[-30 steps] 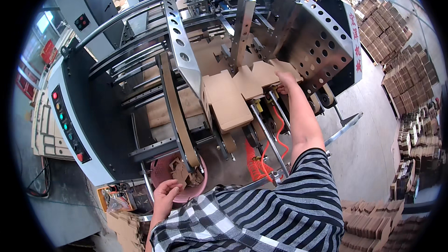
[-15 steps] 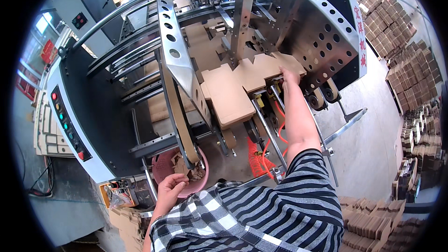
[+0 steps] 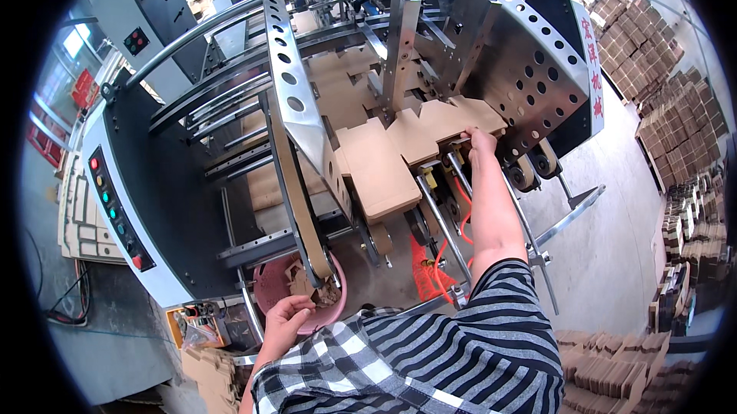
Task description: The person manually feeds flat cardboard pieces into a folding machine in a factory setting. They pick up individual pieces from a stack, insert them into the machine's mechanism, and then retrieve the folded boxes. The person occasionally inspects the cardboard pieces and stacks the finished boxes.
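A stack of flat, die-cut brown cardboard blanks lies on the machine's feed end, its notched far edge against upright metal guides. My right hand is at the near edge of the stack's right part, fingers bent and gripping the edge of a cardboard blank; the fingertips are partly hidden. Low on the left, my left hand hovers at the rim of a pink basket holding cardboard scraps. Its thumb and fingers are curled together, and whatever they hold, if anything, cannot be made out.
Perforated metal side plates flank the stack. A belt runs down beside the basket. Metal rods and an orange air hose sit below the stack. A button panel is at left; bundled cardboard stands at right.
My right hand has shifted slightly down to the stack's near edge, its fingers now bent instead of reaching forward. My left hand's fingers have drawn closer together. The view has moved a little.
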